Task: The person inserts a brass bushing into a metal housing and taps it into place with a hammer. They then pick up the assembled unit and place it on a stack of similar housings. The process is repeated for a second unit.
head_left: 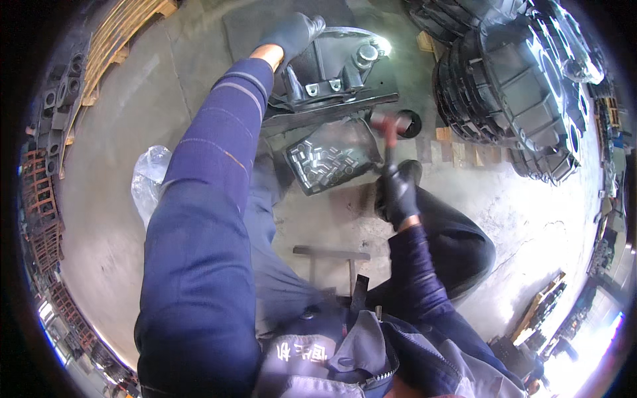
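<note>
In my right hand, black-gloved, I grip the handle of a hammer whose reddish head points away from me and is slightly blurred. My left hand, gloved too, reaches far forward and is closed on the upper left rim of a dark metal housing; its fingertips are partly hidden. The housing rests on a dark board and has lugs and a round boss on its near side. Between my hands and legs lies a dark tray with several short metal sleeves.
A black ring-shaped part lies beside the hammer head. Large stacked housings stand at the right. A clear plastic bag lies on the floor left of my arm. Wooden pallets and racks of parts line the far left.
</note>
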Tool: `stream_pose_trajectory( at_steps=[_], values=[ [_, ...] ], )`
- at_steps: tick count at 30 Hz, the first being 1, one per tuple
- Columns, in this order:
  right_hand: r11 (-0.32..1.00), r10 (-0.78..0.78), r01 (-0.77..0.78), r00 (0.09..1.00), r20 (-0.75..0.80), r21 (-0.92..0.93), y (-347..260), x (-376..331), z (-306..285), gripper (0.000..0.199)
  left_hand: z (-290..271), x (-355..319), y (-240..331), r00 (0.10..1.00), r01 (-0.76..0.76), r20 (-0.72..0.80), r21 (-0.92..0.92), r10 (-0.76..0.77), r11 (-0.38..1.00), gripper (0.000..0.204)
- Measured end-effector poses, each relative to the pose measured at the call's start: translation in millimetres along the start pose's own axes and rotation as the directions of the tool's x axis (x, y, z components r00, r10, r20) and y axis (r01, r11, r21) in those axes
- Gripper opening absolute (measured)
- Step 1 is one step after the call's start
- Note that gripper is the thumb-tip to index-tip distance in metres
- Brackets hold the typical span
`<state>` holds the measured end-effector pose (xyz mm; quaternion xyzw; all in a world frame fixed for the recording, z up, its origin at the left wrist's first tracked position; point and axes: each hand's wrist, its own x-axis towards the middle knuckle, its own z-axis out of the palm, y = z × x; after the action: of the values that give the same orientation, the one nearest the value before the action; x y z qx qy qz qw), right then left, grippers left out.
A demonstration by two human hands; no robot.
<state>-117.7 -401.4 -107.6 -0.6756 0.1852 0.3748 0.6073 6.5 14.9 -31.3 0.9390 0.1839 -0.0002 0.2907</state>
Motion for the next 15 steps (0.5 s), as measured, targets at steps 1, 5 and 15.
stream_pose_trajectory(
  at_steps=[1, 5, 15],
  values=[
    [0.982, -0.183, 0.182, 0.983, 0.010, 0.052, -36, -15, -5, 0.027, 1, 2, -1, 1.000, 0.005, 0.024, -0.041, -0.004, 0.999, 0.060],
    [0.590, -0.756, 0.753, 0.642, 0.127, -0.291, -214, -78, -17, 0.026, 0, 3, -1, 0.999, -0.006, -0.032, 0.082, 0.008, 0.997, 0.060],
    [0.171, -0.688, 0.499, 0.678, 0.259, -0.850, -188, -11, 22, 0.043, -6, 1, 3, 0.998, -0.052, -0.025, -0.001, 0.052, 0.999, 0.056]
  ],
)
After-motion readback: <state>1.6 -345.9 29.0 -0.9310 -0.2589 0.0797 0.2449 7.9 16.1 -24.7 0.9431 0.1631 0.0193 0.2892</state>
